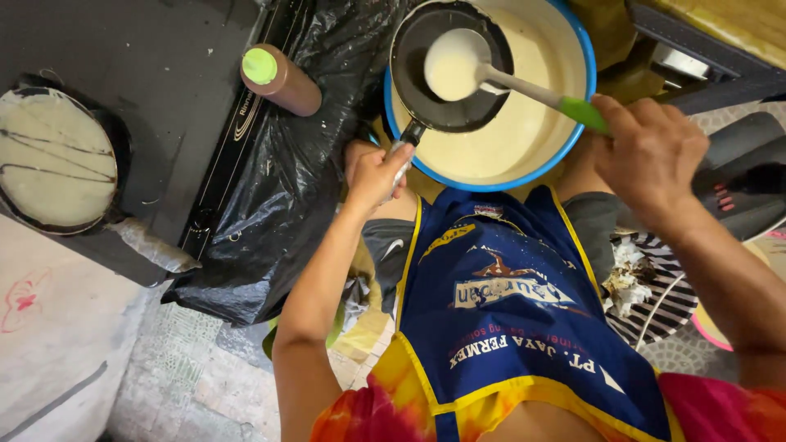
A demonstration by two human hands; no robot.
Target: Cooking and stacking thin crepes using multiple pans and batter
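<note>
Two bare hands are engaged, each closed on a utensil. Right hand [651, 155] is wrapped tight around the green grip of a ladle [491, 75], whose pale shaft runs toward 10 o'clock from the fist to a round bowl brim-full of cream-coloured batter. Left hand [375, 176] is clenched on the metal handle of a small black pan [446, 110]; the handle leaves the pan at 7 o'clock and disappears into the fingers. Ladle bowl sits inside the pan, against its dark surface near 12 o'clock; whether it touches cannot be told. Pan is held over a blue-rimmed basin [583, 61] filled with the same batter, covering the basin's portion from 9 to 12 o'clock. Basin stands directly beyond the person's knees, above a blue apron with yellow trim [499, 327]. At 9 o'clock from the basin lies crumpled black plastic sheeting [286, 188], and on it a brown bottle with a green cap [278, 78], lying tilted. Further at 9 o'clock, a dark cooktop [180, 106] carries a second pan [57, 160] holding a thin pale round of batter streaked with dark lines. At 4 o'clock from the basin, a striped plate [667, 303] holds crumpled scraps.
</note>
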